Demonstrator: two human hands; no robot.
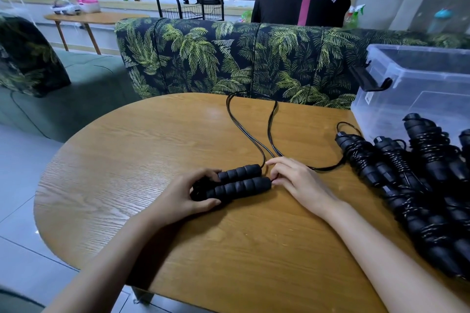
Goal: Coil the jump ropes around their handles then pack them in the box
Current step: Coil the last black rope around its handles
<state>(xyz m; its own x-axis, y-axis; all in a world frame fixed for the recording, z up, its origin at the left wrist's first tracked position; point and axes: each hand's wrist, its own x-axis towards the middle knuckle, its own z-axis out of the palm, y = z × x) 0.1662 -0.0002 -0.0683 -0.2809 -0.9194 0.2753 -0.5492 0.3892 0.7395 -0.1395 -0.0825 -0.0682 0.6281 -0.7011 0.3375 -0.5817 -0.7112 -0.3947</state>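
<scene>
The two foam handles (236,181) are lying side by side on the table (127,160), the left hand (183,195) gripping their left ends. Just right of the handles, the right hand (297,180) is pinching the cord (244,129); the box (417,89) is sitting farther right.

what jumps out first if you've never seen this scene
Two black foam handles lie side by side on the table, the left hand gripping them, the right hand pinching their cord. Coiled jump ropes pile up at its right edge, beside a clear plastic box.
</scene>
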